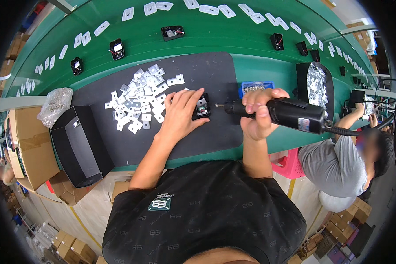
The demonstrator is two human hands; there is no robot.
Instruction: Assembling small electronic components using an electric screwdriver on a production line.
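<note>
On the dark grey mat, my left hand [179,113] grips a small open black plastic housing [202,108] by its sides, thumb at the near end and fingers over the far end. Some inner parts of the housing show; the rest is under my fingers. My right hand [258,113] is wrapped around a black corded electric screwdriver [298,115], held level. Its bit points left at the housing, a short gap away. Left of my left hand spreads a pile of small silvery square plates with holes [138,100]. Beyond my right hand sits a blue tray [241,89] of small screws.
A green conveyor [224,37] runs along the far side with several black housings [117,49] and white pieces [127,14]. A black bin [302,81] of metal parts stands right, an open black box [80,145] left beside a cardboard carton [33,143]. A co-worker [334,165] sits right.
</note>
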